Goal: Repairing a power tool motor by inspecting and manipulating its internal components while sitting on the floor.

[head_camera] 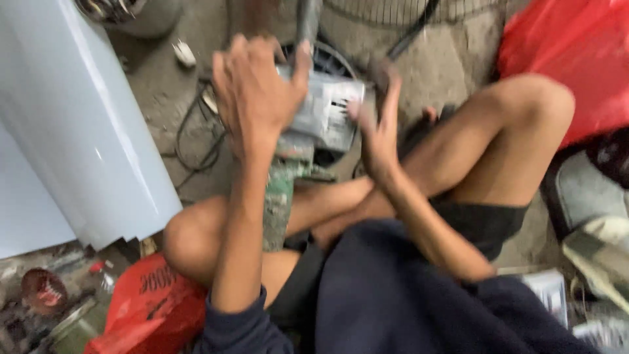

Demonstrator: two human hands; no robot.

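Two hands (314, 111) over gritty concrete floor (452, 72)

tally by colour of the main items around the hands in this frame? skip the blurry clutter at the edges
Red: 2, plastic bag lower left, red sheet upper right
Grey: 1, power tool, gripped by left hand, touched by right hand
Pale blue-white: 1, curved panel
Black: 1, cable on the floor
Total: 5

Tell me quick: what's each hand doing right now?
Left hand: closed on the grey power tool, gripping its top.
Right hand: fingers spread, open, touching the tool's right side; not gripping.
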